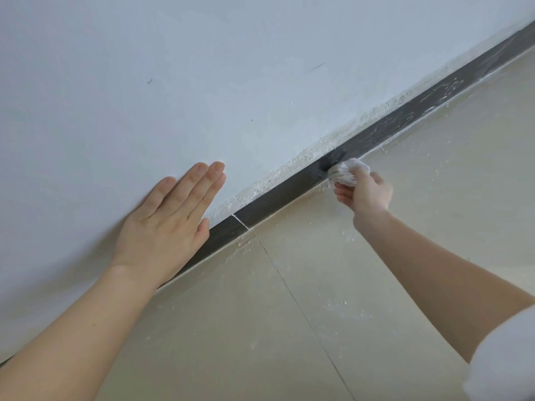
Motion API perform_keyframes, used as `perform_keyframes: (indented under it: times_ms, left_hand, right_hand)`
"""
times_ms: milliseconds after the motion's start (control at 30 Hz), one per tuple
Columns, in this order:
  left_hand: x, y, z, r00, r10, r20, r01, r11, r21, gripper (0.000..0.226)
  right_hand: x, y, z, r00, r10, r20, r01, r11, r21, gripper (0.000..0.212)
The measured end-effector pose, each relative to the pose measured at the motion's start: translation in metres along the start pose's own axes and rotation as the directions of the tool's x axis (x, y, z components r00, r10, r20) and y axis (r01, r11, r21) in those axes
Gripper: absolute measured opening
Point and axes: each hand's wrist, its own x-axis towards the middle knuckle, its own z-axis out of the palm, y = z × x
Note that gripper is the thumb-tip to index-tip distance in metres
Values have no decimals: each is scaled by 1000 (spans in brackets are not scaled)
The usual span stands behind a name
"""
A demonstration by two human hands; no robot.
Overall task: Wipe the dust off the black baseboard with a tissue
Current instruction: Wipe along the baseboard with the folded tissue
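Note:
The black baseboard (278, 195) runs diagonally from lower left to upper right between the white wall and the floor. My right hand (366, 195) grips a crumpled white tissue (346, 172) and presses it against the baseboard near mid-frame. To the left of the tissue the strip looks dark and clean. To its right it is streaked with white dust. My left hand (170, 218) rests flat on the wall with straight fingers, its heel covering part of the baseboard.
The white wall (173, 82) fills the upper left, with a rough crumbly edge just above the baseboard. Beige floor tiles (362, 285) with thin dark joints lie at the lower right, sprinkled with white crumbs and dust. A white sleeve (509, 357) shows at the right edge.

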Motion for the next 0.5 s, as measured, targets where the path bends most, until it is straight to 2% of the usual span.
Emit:
perform_keyframes:
  times_ms: [33, 67, 100, 167, 200, 267, 367, 433, 500]
  left_hand:
    - [0, 1, 0, 1000, -1, -2, 1, 1000, 16, 64]
    - [0, 0, 1, 1000, -3, -2, 3, 1000, 25, 65]
    - [0, 0, 1, 1000, -7, -2, 7, 1000, 24, 65]
    - [1, 0, -1, 1000, -17, -2, 17, 1000, 6, 64]
    - [1, -1, -1, 1000, -22, 0, 22, 1000, -5, 64]
    - [1, -1, -4, 1000, -24, 8, 24, 999, -37, 65]
    - [1, 0, -6, 1000, -20, 14, 21, 999, -38, 67]
    - [2, 0, -7, 1000, -12, 19, 12, 1000, -7, 67]
    - [2, 0, -10, 1000, -12, 25, 12, 1000, -1, 66]
  right_hand:
    - [2, -3, -7, 998, 50, 30, -51, 998, 30, 12]
    - [1, -1, -14, 996, 76, 50, -76, 997, -18, 13]
    - [-1, 6, -18, 997, 52, 54, -43, 987, -156, 15]
    - [-16, 27, -21, 985, -121, 123, 167, 843, -511, 22]
    - [-29, 36, -19, 962, -170, 214, 266, 761, -592, 26]
    - [-61, 51, -9, 873, -156, 462, 439, 665, -604, 25]
    - [-106, 59, 15, 626, -145, 766, 731, 450, -513, 32]
    - [-125, 57, 36, 509, -212, 835, 834, 361, -417, 37]
    - [-129, 53, 51, 449, -272, 851, 880, 302, -368, 36]
